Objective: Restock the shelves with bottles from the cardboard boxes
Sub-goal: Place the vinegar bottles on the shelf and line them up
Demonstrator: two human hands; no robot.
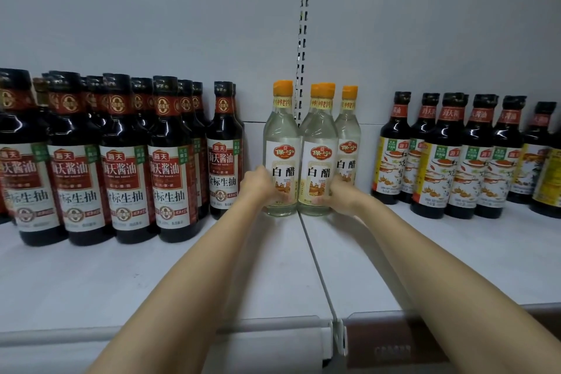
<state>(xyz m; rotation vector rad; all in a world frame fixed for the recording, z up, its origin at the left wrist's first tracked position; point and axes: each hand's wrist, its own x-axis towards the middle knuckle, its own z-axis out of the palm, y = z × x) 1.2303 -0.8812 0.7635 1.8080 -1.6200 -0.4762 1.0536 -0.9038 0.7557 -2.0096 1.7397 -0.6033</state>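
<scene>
Two clear white-vinegar bottles with orange caps stand side by side at the middle of the white shelf. My left hand grips the left vinegar bottle low on its body. The right vinegar bottle is gripped near its base by my right hand. Both bottles stand upright on the shelf and touch each other. Behind them stand more vinegar bottles of the same kind. No cardboard box is in view.
Several dark soy sauce bottles with red labels fill the shelf's left side. Dark bottles with yellow and white labels line the right. A slotted upright divides the white back panel. The shelf's front rail runs across the bottom.
</scene>
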